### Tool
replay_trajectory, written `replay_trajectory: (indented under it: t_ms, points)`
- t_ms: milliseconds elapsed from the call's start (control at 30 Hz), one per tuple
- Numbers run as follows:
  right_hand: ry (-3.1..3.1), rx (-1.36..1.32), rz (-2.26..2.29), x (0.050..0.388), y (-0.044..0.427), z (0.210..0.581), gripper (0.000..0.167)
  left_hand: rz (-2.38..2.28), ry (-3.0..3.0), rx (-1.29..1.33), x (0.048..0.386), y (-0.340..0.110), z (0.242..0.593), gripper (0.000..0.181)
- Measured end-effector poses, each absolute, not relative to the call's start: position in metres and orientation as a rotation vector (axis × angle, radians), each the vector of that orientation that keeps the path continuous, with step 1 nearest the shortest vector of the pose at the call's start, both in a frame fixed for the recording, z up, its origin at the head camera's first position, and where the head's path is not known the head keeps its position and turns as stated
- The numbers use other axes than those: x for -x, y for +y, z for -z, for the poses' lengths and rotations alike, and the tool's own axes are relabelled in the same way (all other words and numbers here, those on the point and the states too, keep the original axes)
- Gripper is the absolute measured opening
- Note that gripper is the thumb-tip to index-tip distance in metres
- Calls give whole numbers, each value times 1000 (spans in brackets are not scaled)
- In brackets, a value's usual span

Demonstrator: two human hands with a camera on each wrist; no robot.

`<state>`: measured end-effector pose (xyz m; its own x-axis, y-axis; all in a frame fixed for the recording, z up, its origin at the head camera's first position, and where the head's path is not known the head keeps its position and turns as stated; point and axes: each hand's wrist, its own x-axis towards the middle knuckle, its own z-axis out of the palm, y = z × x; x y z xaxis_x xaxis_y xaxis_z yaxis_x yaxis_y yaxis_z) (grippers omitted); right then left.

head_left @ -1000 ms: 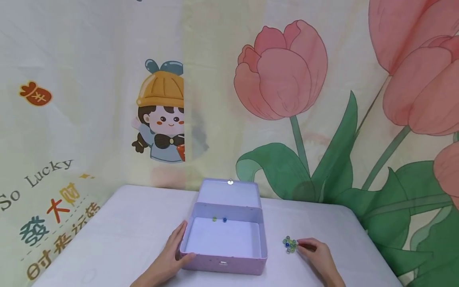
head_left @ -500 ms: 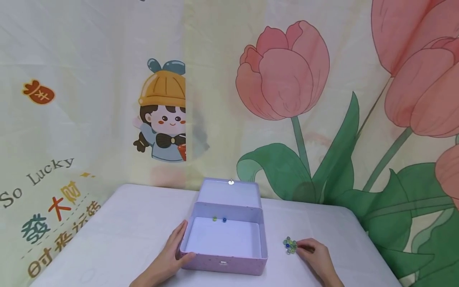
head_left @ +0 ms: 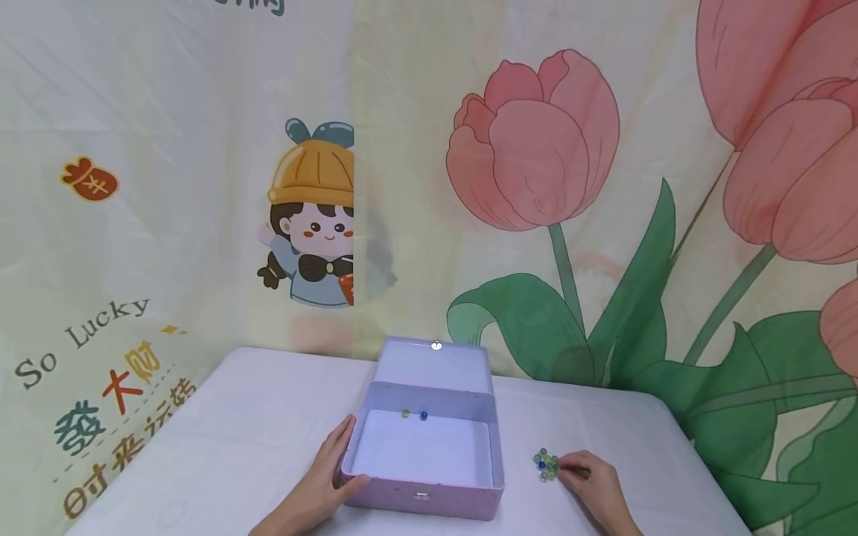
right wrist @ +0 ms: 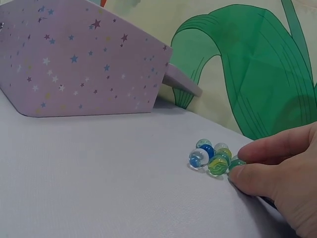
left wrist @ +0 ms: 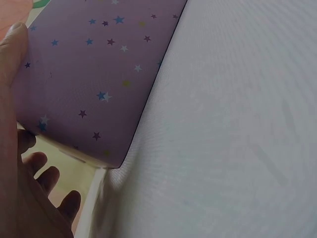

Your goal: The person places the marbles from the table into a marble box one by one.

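A pinkish-purple hinged box [head_left: 462, 502], printed with small stars, stands on the table with its lid [head_left: 432, 368] tipped back. My left hand [head_left: 315, 480] holds its near left corner, thumb on the front wall and fingers along the left side. At the back of the box lie a yellow-green marble [head_left: 405, 413] and a blue marble [head_left: 424, 416]. Right of the box is a tight cluster of glass marbles [head_left: 544, 463]. My right hand [head_left: 596, 487] pinches a green marble [right wrist: 237, 162] between thumb and forefinger at the cluster's edge; the fingertips partly hide it.
A white cloth [head_left: 255, 417] covers the table. Behind it hangs a printed backdrop [head_left: 402, 186] with tulips and a cartoon figure, close to the raised lid.
The head view has shifted slightly, so everything sits a little lower and further right. Both hands, the box and the marbles keep their places relative to each other.
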<state>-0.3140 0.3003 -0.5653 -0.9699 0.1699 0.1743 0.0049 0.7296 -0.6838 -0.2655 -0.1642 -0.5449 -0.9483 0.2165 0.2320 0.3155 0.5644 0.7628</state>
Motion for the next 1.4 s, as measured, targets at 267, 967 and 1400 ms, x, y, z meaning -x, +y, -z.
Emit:
replay_trajectory:
  t_ms: [267, 967, 1400]
  points:
    - [-2714, 164, -1129, 312, 299, 570, 15, 1349, -2703, 458, 266, -165, 547, 91]
    - [-2623, 315, -1397, 317, 295, 555, 19, 1356, -2691, 463, 268, -165, 546, 91]
    - [-2523, 154, -1614, 305, 266, 511, 27, 1364, -2704, 450, 267, -164, 544, 91]
